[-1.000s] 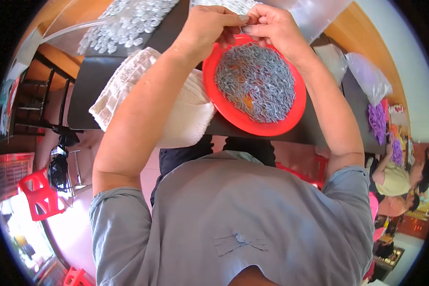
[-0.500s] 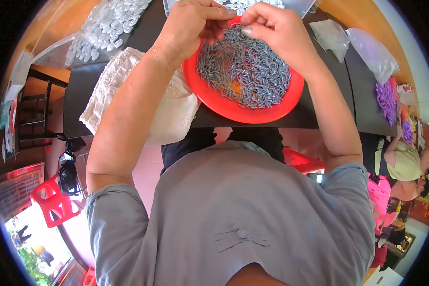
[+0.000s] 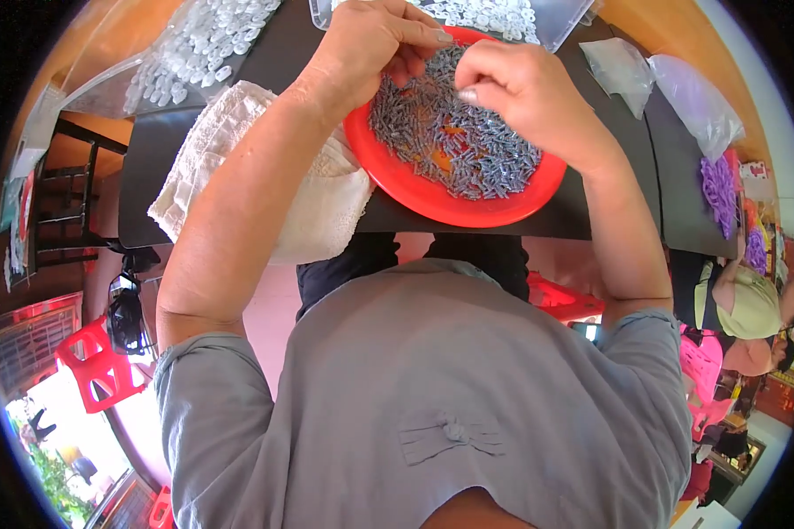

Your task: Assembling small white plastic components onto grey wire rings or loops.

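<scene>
A red basin (image 3: 441,212) on the dark table holds a heap of small grey-blue, screw-like pieces (image 3: 494,150). Over its far left rim is my left hand (image 3: 366,53), thumb and fingers pinched together; whatever they hold is too small to make out. My right hand (image 3: 529,97) hovers above the pieces at the basin's right side, its fingers curled in and the thumb pressed toward them. Any piece inside that pinch is hidden. A gap separates the two hands. Beyond the basin stands a clear plastic tray (image 3: 556,26) with small whitish translucent parts (image 3: 494,18).
A folded cream towel (image 3: 318,216) lies left of the basin, partly under my left forearm. Farther left sits a clear bag of translucent parts (image 3: 203,48). Plastic bags (image 3: 697,97) and purple strands (image 3: 719,194) are at the right. Another person (image 3: 750,300) is at the far right.
My right hand has drawn back from my left hand, down toward the heap, so the gap between them is wider. My left hand stays near the far rim, still pinched.
</scene>
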Demonstrator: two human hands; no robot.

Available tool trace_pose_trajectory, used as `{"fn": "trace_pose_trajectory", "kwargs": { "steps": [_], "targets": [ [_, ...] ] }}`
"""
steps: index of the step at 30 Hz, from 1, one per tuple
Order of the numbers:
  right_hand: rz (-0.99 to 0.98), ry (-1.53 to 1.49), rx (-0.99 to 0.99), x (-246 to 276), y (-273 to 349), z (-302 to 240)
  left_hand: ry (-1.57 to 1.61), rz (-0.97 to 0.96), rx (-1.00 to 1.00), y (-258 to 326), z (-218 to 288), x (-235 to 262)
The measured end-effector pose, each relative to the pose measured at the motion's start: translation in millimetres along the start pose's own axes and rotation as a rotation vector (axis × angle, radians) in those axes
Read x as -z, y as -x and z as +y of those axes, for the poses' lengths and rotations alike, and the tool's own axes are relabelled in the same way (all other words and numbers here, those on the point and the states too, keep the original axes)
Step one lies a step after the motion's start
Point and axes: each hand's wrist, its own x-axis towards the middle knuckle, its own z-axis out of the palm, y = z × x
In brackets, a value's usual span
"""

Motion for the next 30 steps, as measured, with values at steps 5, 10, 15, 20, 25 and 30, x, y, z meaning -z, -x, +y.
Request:
{"fn": "trace_pose_trajectory", "kwargs": {
  "steps": [5,10,15,20,25,30],
  "targets": [
    [0.081,-0.455,-0.163,15,-8,9,-0.134,-0.121,-0.134,-1,-12,1],
    [0.211,-0.796,-0.299,1,-8,15,0.063,-0.193,-0.074,0,-11,-2],
    [0.257,-0.861,-0.250,1,-4,17,0.091,-0.177,-0.106,0,-12,-4],
    [0.257,-0.877,-0.243,3,-2,20,0.090,-0.157,-0.089,1,-10,-5],
    [0.273,-0.900,-0.261,6,-2,14,0.074,-0.126,-0.071,1,-10,-2],
    [0.272,-0.914,-0.251,7,-1,13,0.084,-0.140,-0.082,-1,-12,-1]
  ]
}}
